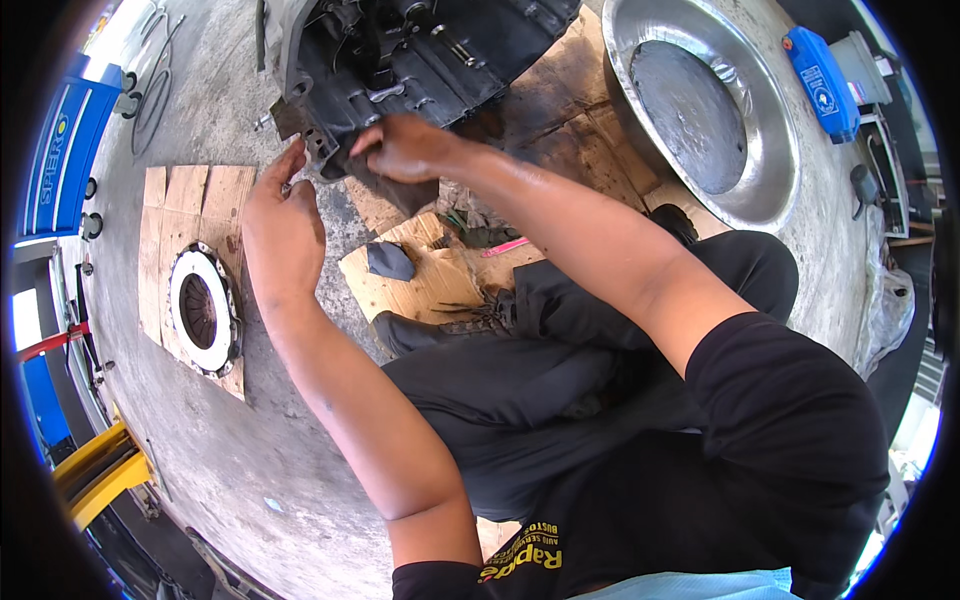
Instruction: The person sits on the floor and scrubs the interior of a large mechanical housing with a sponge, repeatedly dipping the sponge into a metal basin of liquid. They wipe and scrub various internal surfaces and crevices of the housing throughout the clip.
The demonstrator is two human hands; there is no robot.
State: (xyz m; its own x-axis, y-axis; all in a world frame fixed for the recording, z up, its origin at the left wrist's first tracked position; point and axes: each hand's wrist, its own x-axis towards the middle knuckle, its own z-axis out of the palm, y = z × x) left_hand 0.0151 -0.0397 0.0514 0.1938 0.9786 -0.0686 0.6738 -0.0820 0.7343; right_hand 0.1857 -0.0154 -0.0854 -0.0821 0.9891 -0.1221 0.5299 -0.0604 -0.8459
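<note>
A dark metal transmission housing [450, 67] fills the top of the view, its ribbed casing facing me. My left hand [283, 225] is at its lower left flange [321, 146], with the fingertips at the edge and the thumb apart from them. My right hand [409, 148] is blurred, its fingers bent close to the housing's lower edge. Just under it is a dark flat piece [409, 196]; whether the fingers grip it is unclear. A dark grey piece of abrasive paper [390, 260] rests on the cardboard [367, 292] near my shoe.
On cardboard [154, 262] at left lies a clutch pressure plate [202, 309]. A large metal basin [772, 172] with grey liquid stands at right, near a blue jug [821, 82]. Dirty rags [472, 217] and a pink-handled tool [505, 247] lie before me. A blue tool cabinet [67, 154] stands far left.
</note>
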